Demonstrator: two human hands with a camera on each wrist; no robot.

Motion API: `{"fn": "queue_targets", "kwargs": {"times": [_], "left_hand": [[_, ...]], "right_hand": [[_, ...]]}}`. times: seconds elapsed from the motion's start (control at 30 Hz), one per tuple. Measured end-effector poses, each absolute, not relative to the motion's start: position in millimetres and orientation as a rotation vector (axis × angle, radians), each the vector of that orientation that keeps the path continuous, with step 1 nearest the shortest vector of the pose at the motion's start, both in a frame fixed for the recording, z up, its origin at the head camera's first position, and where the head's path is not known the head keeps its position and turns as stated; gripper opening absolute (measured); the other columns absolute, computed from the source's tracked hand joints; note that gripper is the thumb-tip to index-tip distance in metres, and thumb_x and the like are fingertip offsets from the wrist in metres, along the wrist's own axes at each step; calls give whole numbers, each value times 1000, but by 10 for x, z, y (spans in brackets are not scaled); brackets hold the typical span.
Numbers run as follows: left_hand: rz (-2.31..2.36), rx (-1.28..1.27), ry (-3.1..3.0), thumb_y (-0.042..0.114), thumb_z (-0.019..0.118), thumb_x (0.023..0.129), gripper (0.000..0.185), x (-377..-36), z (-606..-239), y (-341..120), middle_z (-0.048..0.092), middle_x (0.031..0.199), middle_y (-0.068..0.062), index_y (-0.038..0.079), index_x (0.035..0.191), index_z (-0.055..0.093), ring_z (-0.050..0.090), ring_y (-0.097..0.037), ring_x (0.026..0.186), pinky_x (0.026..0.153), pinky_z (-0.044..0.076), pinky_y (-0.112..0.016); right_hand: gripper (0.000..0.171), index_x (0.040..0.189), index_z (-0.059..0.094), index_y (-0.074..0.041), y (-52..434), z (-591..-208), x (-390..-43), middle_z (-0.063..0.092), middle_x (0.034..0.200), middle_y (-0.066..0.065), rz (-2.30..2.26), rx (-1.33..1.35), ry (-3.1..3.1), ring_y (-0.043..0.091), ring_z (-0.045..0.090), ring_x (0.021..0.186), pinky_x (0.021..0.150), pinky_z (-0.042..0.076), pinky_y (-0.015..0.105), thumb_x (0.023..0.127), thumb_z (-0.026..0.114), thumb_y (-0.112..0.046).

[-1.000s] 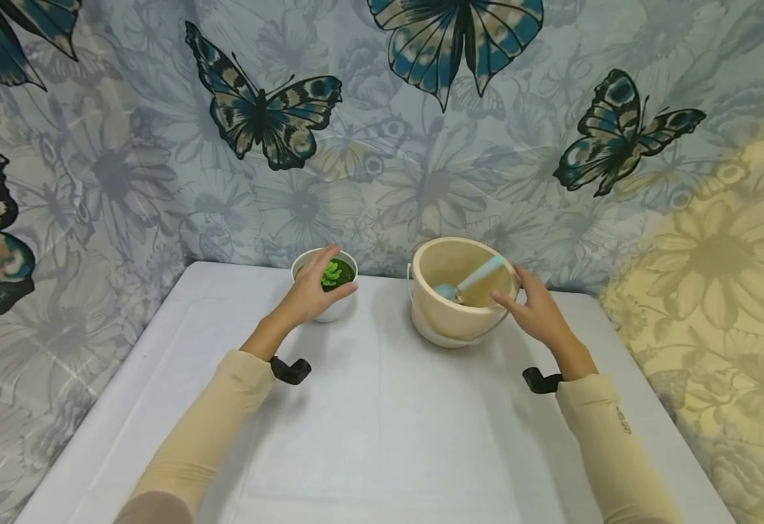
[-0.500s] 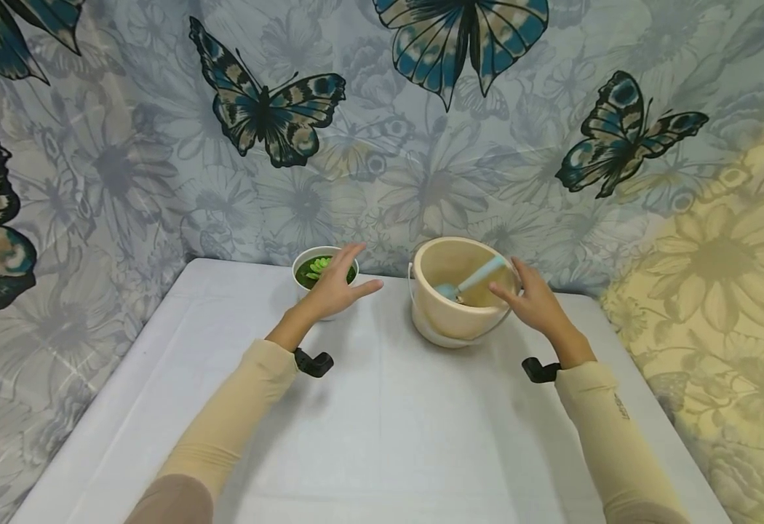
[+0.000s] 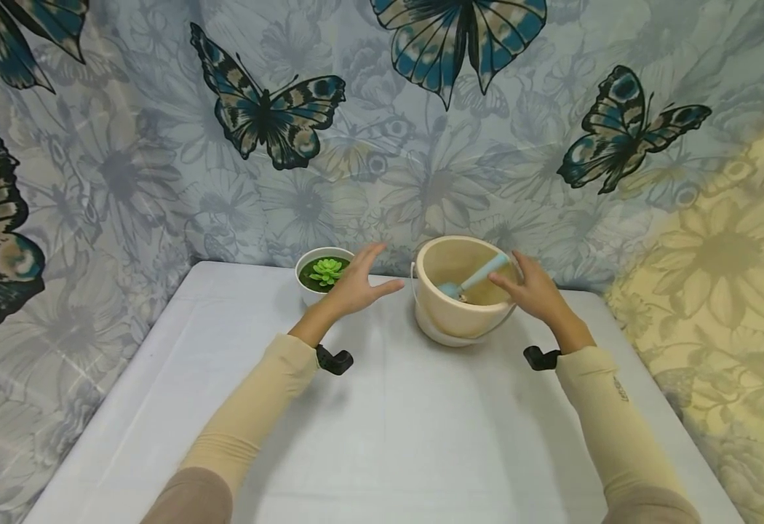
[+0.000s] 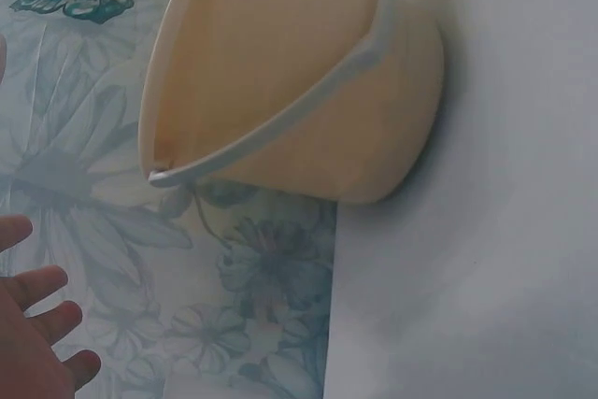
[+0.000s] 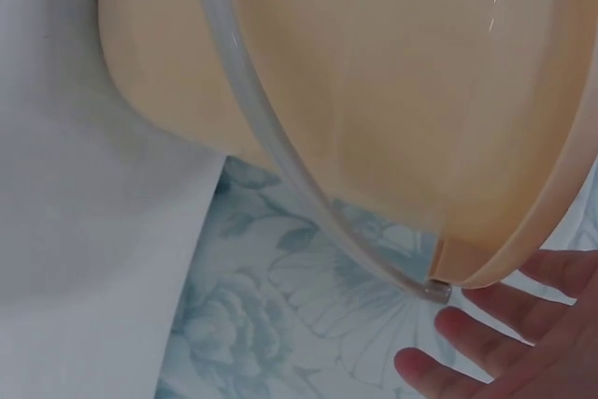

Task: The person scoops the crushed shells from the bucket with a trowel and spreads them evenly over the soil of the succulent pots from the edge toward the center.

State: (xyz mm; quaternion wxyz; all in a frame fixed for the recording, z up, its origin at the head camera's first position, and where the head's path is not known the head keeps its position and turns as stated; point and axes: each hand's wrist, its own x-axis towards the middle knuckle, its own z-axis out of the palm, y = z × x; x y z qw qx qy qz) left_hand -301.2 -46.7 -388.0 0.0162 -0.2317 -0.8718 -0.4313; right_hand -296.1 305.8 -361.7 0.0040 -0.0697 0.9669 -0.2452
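Table (image 3: 388,437), white cloth cover, set against a butterfly-print curtain (image 3: 382,145).

1 cream bucket (image 3: 450,316), near the far edge, right of centre; clear bail handle (image 3: 487,331) hanging down its near side; 1 pale blue scoop (image 3: 476,276) leaning inside.

1 white pot with green succulent (image 3: 325,273), far edge, left of the bucket, apart from it.

Left hand (image 3: 359,287): fingers spread, holding nothing, between pot and bucket, partly covering the pot's right rim.

Right hand (image 3: 529,291): fingers relaxed and straight, at the bucket's right rim; contact unclear.
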Motion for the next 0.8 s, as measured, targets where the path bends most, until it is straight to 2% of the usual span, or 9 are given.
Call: {"fn": "queue_targets", "kwargs": {"times": [0.13,0.3,0.47,0.8], "left_hand": [[-1343,-731,-2706,46,66,89,83,-3036,-3899,-409,22,162,-7,21,156,24,19,-30,150,118,25,-58],[-1301,-750,-2694,45,67,89,82,-3069,-3949,-326,26,161,-7,16,155,27,19,-28,150,120,23,-53],[-1314,-749,-2689,48,66,89,84,-3097,-3966,-233,26,161,-9,14,155,27,19,-30,151,120,22,-54],[-1348,-747,-2721,50,67,87,85,-3126,-3963,-63,28,160,-8,16,154,28,22,-29,149,120,24,-52]], "right_hand": [[95,154,10,5,3045,-3602,-2990,15,155,37,-771,-228,3032,56,16,142,112,18,70,96,47,-60],[95,154,10,5,3053,-3581,-3016,15,155,37,-742,-219,3024,56,17,142,112,19,71,95,46,-61],[95,153,13,6,3076,-3562,-3063,18,154,38,-723,-215,3044,56,19,141,111,21,71,95,48,-60],[94,152,15,8,3060,-3580,-3122,18,153,39,-743,-220,3036,56,20,141,112,20,70,95,47,-60]]}}
